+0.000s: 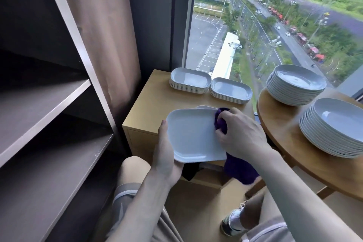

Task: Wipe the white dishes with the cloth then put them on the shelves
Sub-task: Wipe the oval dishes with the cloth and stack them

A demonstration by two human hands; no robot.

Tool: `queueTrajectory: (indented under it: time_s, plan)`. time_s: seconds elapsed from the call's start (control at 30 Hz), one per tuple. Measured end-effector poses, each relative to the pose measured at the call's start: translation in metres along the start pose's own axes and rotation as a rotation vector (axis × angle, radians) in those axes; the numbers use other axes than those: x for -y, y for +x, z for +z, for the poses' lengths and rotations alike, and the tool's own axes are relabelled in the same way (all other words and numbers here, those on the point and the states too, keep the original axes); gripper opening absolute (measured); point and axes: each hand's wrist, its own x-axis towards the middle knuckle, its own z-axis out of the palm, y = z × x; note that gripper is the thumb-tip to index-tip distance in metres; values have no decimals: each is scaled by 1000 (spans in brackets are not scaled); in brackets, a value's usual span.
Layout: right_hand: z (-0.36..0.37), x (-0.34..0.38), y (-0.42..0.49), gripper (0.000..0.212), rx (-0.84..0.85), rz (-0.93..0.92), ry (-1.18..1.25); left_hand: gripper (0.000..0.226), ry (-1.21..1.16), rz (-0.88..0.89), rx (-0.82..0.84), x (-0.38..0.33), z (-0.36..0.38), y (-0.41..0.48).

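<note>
Plate (193, 135), white and nearly square, is held tilted in the air low in the middle of the view, above the near edge of a small wooden cabinet (155, 100). It is gripped at its eight o'clock rim by the left hand (166, 155), the thumb laid over the rim and the fingers curled beneath. The fingers of the right hand (241, 133) are curled tightly round a purple cloth (221, 122), which is pressed on the plate's two o'clock corner while its loose end hangs below. The wiping step is judged to be in hand. No marked long axis is shown by so square a plate. The shelves (39, 108) lie at nine o'clock from it and appear bare; the left hand is the nearer to them. On the cabinet's surface, at twelve o'clock, two stacks of oblong dishes (189, 80) are set side by side. At three o'clock, two stacks of round plates (295, 84) rest on a round wooden surface (284, 129). A tall window (255, 25) and a brown curtain (98, 35) stand behind.
</note>
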Motion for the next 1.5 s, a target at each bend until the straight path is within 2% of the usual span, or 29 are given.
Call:
queueTrajectory:
  time_s: [0.17, 0.37, 0.47, 0.63, 0.73, 1.03, 1.2, 1.33, 1.5]
  plan:
    - [-6, 16, 6, 21, -50, -103, -23, 61, -8, -26, 83, 4, 0, 1]
    - [7, 56, -12, 23, -24, -295, 147, 57, 25, -82, 86, 18, 5, -2]
    - [11, 68, -24, 26, 51, -325, 233, 57, -85, -122, 29, 21, 1, -2]
    - [19, 63, -42, 23, 201, -383, 263, 77, -82, -96, -85, 10, -3, 4]
    - [21, 46, -46, 20, 214, -313, 281, 69, -64, -44, -88, 6, 0, 5]
    - [27, -22, -37, 27, 141, -40, 236, 63, 87, 51, -85, 3, 5, 9]
    - [37, -46, -41, 30, 3, 14, 300, 61, 151, -15, -112, 18, 8, 18]
    - [45, -61, -46, 41, -126, 104, 454, 43, 179, -114, -147, 22, 13, 36]
    - [51, -73, -47, 36, -207, 133, 571, 31, 332, -97, -218, 19, 26, 75]
